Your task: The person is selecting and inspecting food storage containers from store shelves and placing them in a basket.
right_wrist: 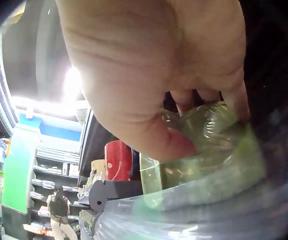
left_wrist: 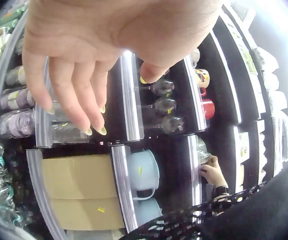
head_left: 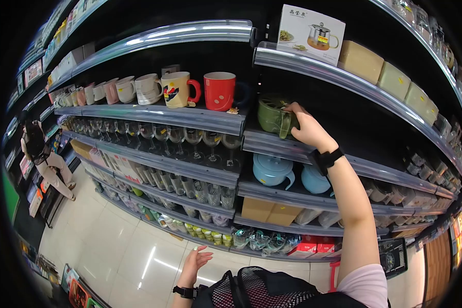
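On the right-hand shelf unit, the right hand (head_left: pixel 311 128) grips the rim of a green glass vessel (head_left: pixel 273 117) standing at the shelf's left end. The right wrist view has the thumb against the translucent green vessel (right_wrist: pixel 204 170), with the other fingers partly hidden behind it. Low in front of the body, the left hand (head_left: pixel 196 259) holds nothing; in the left wrist view this hand (left_wrist: pixel 99 55) hangs with relaxed, spread fingers before the shelves. A red mug (head_left: pixel 219 91) and a cream mug with a red handle (head_left: pixel 177 90) stand on the shelf to the left.
Blue lidded pots (head_left: pixel 272 170) stand one shelf below, above cardboard boxes (head_left: pixel 270 210). Stemmed glasses (head_left: pixel 194 137) line the left unit. A teapot box (head_left: pixel 311 35) stands on the upper right shelf. A person with a backpack (head_left: pixel 41 149) is in the aisle at far left; a black basket (head_left: pixel 393 256) is at lower right.
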The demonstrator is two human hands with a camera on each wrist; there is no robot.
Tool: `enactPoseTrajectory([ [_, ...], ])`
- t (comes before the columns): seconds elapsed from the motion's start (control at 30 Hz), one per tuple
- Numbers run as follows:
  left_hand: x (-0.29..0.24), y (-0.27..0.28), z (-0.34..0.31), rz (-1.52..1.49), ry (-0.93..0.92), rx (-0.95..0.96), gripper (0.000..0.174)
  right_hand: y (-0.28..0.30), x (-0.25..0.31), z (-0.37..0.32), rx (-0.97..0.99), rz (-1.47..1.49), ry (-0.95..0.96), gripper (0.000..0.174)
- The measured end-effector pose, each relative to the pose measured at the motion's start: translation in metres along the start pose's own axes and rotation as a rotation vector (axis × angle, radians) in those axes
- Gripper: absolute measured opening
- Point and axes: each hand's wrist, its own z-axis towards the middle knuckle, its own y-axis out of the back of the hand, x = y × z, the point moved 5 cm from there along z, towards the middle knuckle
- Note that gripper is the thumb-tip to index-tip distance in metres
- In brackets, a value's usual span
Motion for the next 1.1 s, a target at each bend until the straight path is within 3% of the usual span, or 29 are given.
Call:
enactPoseTrajectory([
  [0.1,0.01,-0.001,0.007,0.002,0.02,0.024,0.057,0.0,0.0,-0.002,-0.026,0.057,-0.002,0.057],
  [0.17,0.015,-0.006,0.012,0.01,0.048,0.049,0.057,-0.003,0.007,-0.021,-0.18,-0.179,0.051,0.065],
  [0.23,0.02,-0.013,0.016,0.003,0.071,0.092,0.055,0.002,0.032,-0.057,-0.397,-0.061,0.092,0.062],
  [0.3,0.029,-0.021,0.024,0.017,0.11,0.146,0.051,-0.009,0.046,-0.108,-0.628,-0.1,0.106,0.048],
  [0.37,0.035,-0.035,0.032,0.057,0.184,0.214,0.05,-0.039,0.044,-0.18,-0.724,-0.127,0.132,0.028],
  [0.43,0.03,-0.057,0.036,0.112,0.278,0.305,0.049,-0.076,0.048,-0.244,-0.527,-0.148,0.031,0.021],
  [0.5,0.028,-0.078,0.047,0.154,0.27,0.421,0.05,-0.104,0.052,-0.3,-0.197,-0.148,-0.064,0.013],
  [0.6,0.024,-0.113,0.073,0.24,0.24,0.555,0.05,-0.124,0.055,-0.389,0.091,-0.18,-0.352,0.003],
  [0.7,0.011,-0.157,0.092,0.344,0.115,0.58,0.048,-0.104,0.056,-0.442,0.118,-0.094,-0.607,0.005],
  [0.9,0.007,-0.261,0.053,0.335,0.038,0.701,0.045,-0.032,0.056,-0.494,-0.036,-0.19,-0.795,0.012],
  [1.1,0.099,-0.359,-0.051,0.552,0.313,1.025,0.041,0.036,0.081,-0.609,-0.163,-0.283,-0.915,0.01],
])
